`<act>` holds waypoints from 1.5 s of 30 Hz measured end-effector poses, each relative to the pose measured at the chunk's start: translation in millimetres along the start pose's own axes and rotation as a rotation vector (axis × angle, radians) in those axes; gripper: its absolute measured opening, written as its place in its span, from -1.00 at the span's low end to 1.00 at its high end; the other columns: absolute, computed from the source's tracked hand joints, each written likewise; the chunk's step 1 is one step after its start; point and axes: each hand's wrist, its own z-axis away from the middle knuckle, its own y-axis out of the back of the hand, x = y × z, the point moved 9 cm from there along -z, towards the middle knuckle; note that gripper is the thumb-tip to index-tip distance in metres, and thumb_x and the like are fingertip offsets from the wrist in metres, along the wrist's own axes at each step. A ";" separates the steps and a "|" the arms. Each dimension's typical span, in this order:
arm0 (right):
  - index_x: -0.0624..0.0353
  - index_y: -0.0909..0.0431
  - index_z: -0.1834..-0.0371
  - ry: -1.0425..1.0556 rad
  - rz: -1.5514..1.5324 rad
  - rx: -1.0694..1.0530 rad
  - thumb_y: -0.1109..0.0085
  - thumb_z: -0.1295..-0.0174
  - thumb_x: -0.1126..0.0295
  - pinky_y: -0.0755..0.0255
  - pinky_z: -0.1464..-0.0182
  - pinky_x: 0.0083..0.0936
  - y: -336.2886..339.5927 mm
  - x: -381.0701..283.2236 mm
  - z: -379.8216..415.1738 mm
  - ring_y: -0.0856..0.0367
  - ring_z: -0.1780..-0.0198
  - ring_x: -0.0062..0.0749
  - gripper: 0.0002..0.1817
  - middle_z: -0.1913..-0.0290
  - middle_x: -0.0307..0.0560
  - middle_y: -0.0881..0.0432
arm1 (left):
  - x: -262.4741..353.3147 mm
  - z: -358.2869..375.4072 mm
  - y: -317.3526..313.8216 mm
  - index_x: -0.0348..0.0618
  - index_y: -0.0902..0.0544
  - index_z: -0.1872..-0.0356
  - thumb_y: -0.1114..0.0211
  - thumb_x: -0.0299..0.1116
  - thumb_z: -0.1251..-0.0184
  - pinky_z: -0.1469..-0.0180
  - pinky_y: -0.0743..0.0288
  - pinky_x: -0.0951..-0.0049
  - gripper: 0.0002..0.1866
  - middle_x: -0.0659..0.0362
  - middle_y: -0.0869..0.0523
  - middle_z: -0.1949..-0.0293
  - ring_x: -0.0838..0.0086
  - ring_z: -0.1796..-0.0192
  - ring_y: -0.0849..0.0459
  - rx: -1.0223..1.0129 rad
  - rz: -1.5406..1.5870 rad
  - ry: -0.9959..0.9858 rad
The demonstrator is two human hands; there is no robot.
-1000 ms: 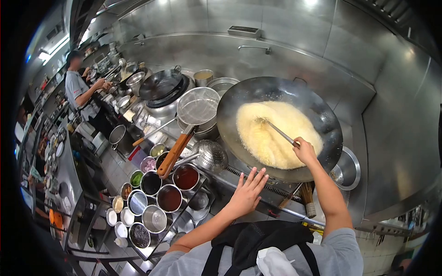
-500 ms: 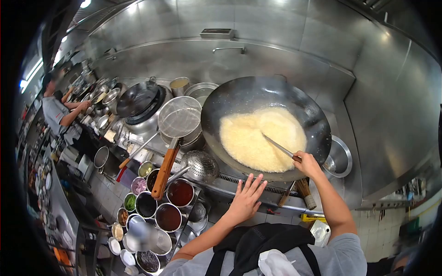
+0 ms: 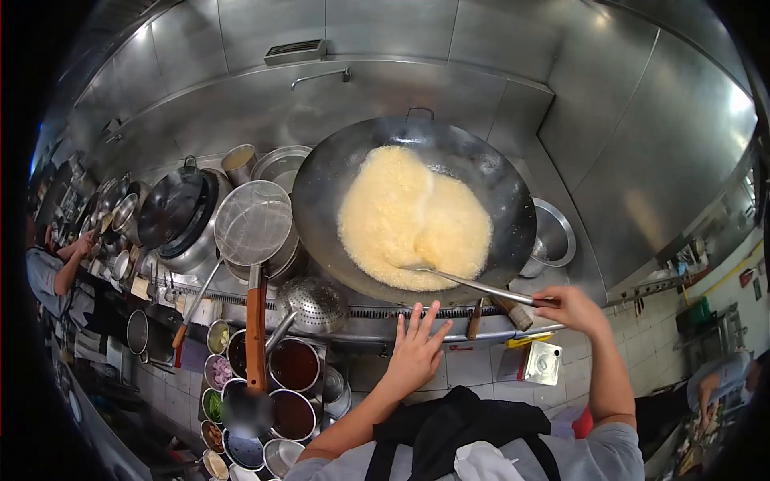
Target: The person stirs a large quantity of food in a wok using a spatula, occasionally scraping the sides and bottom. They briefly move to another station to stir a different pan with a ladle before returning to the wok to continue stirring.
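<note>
A big black wok (image 3: 505,184) holds pale yellow, foaming liquid (image 3: 385,216). My right hand (image 3: 573,309), beyond the wok's front right rim, is closed round the dark grip of a long metal wok ladle (image 3: 481,286). The ladle slants left over the rim, its head mostly covered by the foam. My left hand (image 3: 415,345) holds nothing; its fingers are spread near the stove's front edge, just short of the wok.
Left of the wok are a wire-mesh strainer (image 3: 253,223), a perforated scoop (image 3: 311,305) and a smaller wok (image 3: 170,207). Sauce pots (image 3: 294,363) stand front left. A steel bowl (image 3: 553,232) sits right of the wok. Other people work at far left and right.
My right hand has moved right and toward me, drawing the ladle's head nearer the front of the wok. The foam has shifted and spread. The camera view has turned right.
</note>
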 end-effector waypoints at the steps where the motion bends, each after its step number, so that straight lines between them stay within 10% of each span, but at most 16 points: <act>1: 0.29 -0.82 -0.20 0.003 0.004 -0.001 -0.60 -0.33 0.38 -0.72 -0.11 -0.37 15.1 -6.2 7.5 -0.94 -0.06 -0.20 -0.59 -0.01 0.11 -0.93 | -0.4 0.6 2.5 0.05 -0.58 -0.61 -0.57 -0.36 -0.31 -0.68 -0.09 -0.55 -0.22 -0.10 -0.13 -0.83 -0.30 -0.82 -0.05 -0.003 0.002 -0.001; 6: 0.27 -0.86 -0.10 -0.076 0.214 0.144 -0.59 -0.25 0.45 -0.76 -0.16 -0.41 71.9 -13.4 8.4 -0.96 -0.08 -0.22 -0.65 -0.01 0.03 -0.95 | -0.8 5.3 11.7 0.02 -0.60 -0.58 -0.57 -0.36 -0.30 -0.67 -0.10 -0.55 -0.24 -0.06 -0.13 -0.84 -0.22 -0.84 -0.05 0.009 -0.049 -0.012; 11: -0.07 -0.86 -0.15 0.021 0.744 0.359 -0.60 -0.25 0.23 -0.73 -0.13 0.04 59.6 20.9 -56.2 -0.87 0.03 0.15 -0.61 0.08 0.05 -0.90 | 3.2 8.7 16.6 -0.03 -0.60 -0.57 -0.56 -0.38 -0.31 -0.68 -0.14 -0.50 -0.25 -0.05 -0.10 -0.85 -0.21 -0.84 -0.05 0.004 -0.072 -0.025; 18: -0.05 -0.77 -0.22 0.091 0.675 0.458 -0.50 -0.35 0.25 -0.72 -0.02 0.14 1.1 57.8 -175.0 -0.86 0.08 0.26 -0.62 0.10 0.18 -0.88 | 7.8 7.7 18.2 -0.03 -0.41 -0.72 -0.54 -0.37 -0.36 -0.67 -0.20 -0.44 -0.12 -0.05 -0.06 -0.85 -0.19 -0.85 -0.04 -0.022 -0.160 -0.037; 31: 0.02 -0.80 -0.21 0.144 0.500 0.474 -0.42 -0.40 0.31 -0.72 -0.15 0.09 -26.4 9.7 -274.2 -0.85 -0.05 0.26 -0.67 0.02 0.20 -0.88 | 9.3 3.7 4.9 -0.02 -0.28 -0.78 -0.55 -0.36 -0.32 -0.68 -0.19 -0.42 -0.01 0.05 -0.19 -0.82 -0.10 -0.83 -0.11 0.055 -0.212 0.053; 45: 0.34 -0.80 -0.15 0.168 0.225 0.174 -0.54 -0.25 0.53 -0.73 -0.19 -0.29 73.2 116.2 -152.8 -0.94 -0.12 -0.12 -0.62 0.00 0.17 -0.93 | 24.6 -10.6 -12.4 -0.14 -0.41 -0.70 -0.45 -0.42 -0.36 -0.74 -0.09 -0.33 -0.16 -0.08 -0.29 -0.75 -0.23 -0.80 -0.14 0.355 -0.159 0.267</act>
